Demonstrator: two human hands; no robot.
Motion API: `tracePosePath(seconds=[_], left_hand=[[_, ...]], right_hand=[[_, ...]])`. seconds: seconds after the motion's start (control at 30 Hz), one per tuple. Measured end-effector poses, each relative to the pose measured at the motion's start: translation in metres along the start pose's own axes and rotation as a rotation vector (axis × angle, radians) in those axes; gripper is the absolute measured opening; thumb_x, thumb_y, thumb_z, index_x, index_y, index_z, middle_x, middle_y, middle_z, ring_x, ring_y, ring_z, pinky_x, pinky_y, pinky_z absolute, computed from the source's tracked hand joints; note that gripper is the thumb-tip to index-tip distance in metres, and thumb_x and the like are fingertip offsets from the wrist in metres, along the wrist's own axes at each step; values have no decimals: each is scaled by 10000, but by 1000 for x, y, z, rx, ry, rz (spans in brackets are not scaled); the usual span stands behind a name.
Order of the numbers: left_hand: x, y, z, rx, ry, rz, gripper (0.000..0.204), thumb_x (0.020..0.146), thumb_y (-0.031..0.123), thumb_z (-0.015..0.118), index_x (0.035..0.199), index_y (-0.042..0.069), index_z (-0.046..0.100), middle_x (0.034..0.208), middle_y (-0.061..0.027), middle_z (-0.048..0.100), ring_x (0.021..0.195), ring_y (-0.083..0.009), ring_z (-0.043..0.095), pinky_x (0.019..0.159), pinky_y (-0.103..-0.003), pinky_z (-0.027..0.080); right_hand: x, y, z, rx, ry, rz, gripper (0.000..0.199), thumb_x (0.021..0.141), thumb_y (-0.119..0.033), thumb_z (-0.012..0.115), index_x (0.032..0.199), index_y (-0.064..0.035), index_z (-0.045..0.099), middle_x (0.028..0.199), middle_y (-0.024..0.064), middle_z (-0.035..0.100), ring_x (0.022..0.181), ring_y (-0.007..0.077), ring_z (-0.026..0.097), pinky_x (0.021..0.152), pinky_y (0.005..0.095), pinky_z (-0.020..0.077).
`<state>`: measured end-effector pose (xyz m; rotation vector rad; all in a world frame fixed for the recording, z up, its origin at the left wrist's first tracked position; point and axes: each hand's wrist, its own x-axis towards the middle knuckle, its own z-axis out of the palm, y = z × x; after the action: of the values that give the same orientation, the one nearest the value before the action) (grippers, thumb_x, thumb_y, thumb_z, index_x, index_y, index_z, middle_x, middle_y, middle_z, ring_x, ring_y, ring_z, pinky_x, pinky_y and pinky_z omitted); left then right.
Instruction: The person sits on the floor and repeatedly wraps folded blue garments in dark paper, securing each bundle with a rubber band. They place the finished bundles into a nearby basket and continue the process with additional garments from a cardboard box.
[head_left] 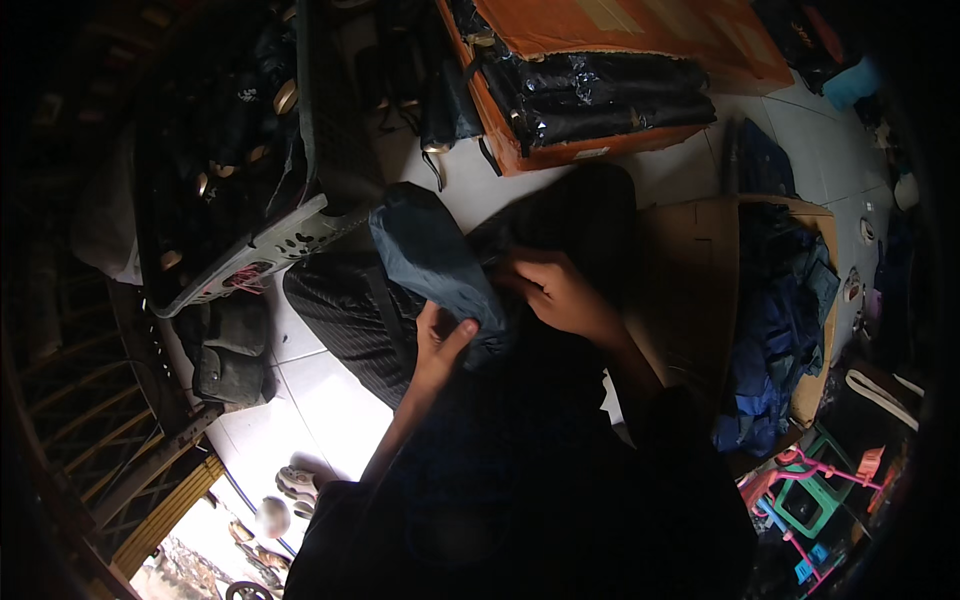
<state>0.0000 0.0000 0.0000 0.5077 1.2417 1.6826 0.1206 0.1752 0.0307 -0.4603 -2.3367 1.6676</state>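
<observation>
Fabric bundle [430, 250], slate-blue, long and smooth, blunt at its far end: is slanting across the space above the lap, its far end pointing up and left, its creased near end sitting close to the body.
Left grip [442, 338], a bare hand: is holding the near part of the fabric bundle, the thumb pressing from above while the other fingers are mostly disappearing beneath.
Right grip [555, 290], a bare hand: is curling in beside the bundle's right edge; its fingertips are falling into shadow, so I cannot tell whether they are pinching cloth or only hovering close.
Steadying well: the left thumb is probably best serving as a light clamp, pressing enough to stop slipping without wrinkling the cloth.
Edge work: the right fingers are likely calling for small, even movements along the edge, since loose cloth is apt to be bunching.
Far end: it is reaching well beyond the left grip, so a level left wrist is probably helping against sagging.
Left forearm [400, 412]: is rising from the lower edge and leaning right, the wrist nearly straight.
Right forearm [632, 365]: is angling up and left, the back of the hand facing upward.
Legs in dark striped trousers [345, 325]: are spreading beneath the work, over white floor tiles [318, 395].
</observation>
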Motion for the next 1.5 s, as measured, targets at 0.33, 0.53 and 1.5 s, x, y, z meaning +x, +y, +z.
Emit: tracePosePath(seconds=[0.33, 0.53, 1.5], left_hand=[[2, 1, 3, 36, -21, 18, 474, 859, 120, 632, 1278, -26, 465, 1134, -80, 584, 1075, -154, 518, 952, -296, 368], [0, 5, 4, 48, -8, 6, 540, 848, 130, 661, 1309, -28, 430, 1134, -86, 580, 1082, -161, 515, 960, -302, 368], [6, 11, 10, 178, 56, -97, 316, 916, 177, 586, 1155, -26, 547, 1028, -75, 616, 976, -130, 540, 875, -263, 407]], right_hand=[[4, -15, -15, 4, 26, -162, 157, 793, 22, 638, 947, 29, 613, 912, 135, 608, 793, 274, 635, 683, 327, 487], [9, -22, -12, -65, -6, -49, 132, 815, 46, 572, 946, 26, 568, 859, 175, 599, 768, 340, 624, 666, 372, 476], [-29, -14, 56, 119, 328, 197, 339, 824, -216, 710, 1064, -11, 587, 926, 105, 620, 845, 185, 605, 732, 314, 480]])
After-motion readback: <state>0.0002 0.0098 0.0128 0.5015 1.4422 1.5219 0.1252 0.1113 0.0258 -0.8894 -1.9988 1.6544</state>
